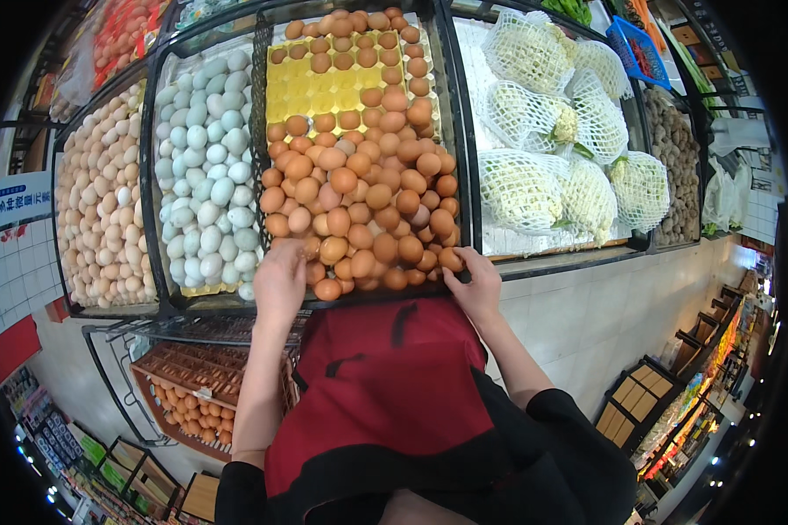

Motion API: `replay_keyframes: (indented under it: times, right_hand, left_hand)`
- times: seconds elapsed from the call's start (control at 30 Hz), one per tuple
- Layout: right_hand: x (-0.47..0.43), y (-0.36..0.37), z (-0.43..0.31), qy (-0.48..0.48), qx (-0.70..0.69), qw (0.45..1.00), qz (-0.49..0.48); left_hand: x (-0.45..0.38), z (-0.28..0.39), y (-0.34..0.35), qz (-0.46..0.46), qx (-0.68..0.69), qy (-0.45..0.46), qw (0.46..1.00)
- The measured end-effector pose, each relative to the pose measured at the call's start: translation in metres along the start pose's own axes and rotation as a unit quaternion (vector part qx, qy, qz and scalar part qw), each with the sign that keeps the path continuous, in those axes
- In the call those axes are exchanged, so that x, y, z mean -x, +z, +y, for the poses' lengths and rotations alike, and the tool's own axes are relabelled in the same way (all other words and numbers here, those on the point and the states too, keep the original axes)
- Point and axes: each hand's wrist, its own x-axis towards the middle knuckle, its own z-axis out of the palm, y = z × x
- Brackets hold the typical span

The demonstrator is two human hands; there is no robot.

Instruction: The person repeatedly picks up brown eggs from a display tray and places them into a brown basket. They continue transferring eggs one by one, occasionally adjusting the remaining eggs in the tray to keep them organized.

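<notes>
A heap of brown eggs (361, 210) fills the near part of a black-framed display bin in front of me. Behind the heap lies a yellow egg tray (315, 88), with eggs in some of its cups and others bare. At the heap's near right corner, my right hand (478, 282) has its thumb and fingers around a brown egg (451, 259). My left hand (280, 281) is at the near left corner, its fingertips against the eggs there. Whether it grips one is hidden by the fingers.
Pale blue-green eggs (203, 164) and light beige eggs (105, 203) fill bins to the left. Net-wrapped cauliflowers (522, 187) lie in the right bin, with a blue basket (637, 52) beyond. Below left, a wire cart (115, 387) stands by a brown crate (190, 367) of eggs.
</notes>
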Motion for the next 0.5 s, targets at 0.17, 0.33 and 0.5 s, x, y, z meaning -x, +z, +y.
replay_keyframes:
  times: [0.17,0.33,0.5]
  right_hand:
    - [0.007,-0.002,0.006,-0.059,0.115,0.991,-0.044]
    - [0.006,0.011,0.007,-0.071,0.203,0.970,-0.113]
    - [-0.006,0.013,0.008,-0.051,0.247,0.948,-0.194]
  left_hand:
    - [0.042,0.003,0.029,-0.032,0.015,-0.022,0.999]
    - [0.060,0.011,0.039,-0.048,0.056,0.001,0.997]
    - [0.081,0.005,0.031,-0.002,0.069,0.016,0.997]
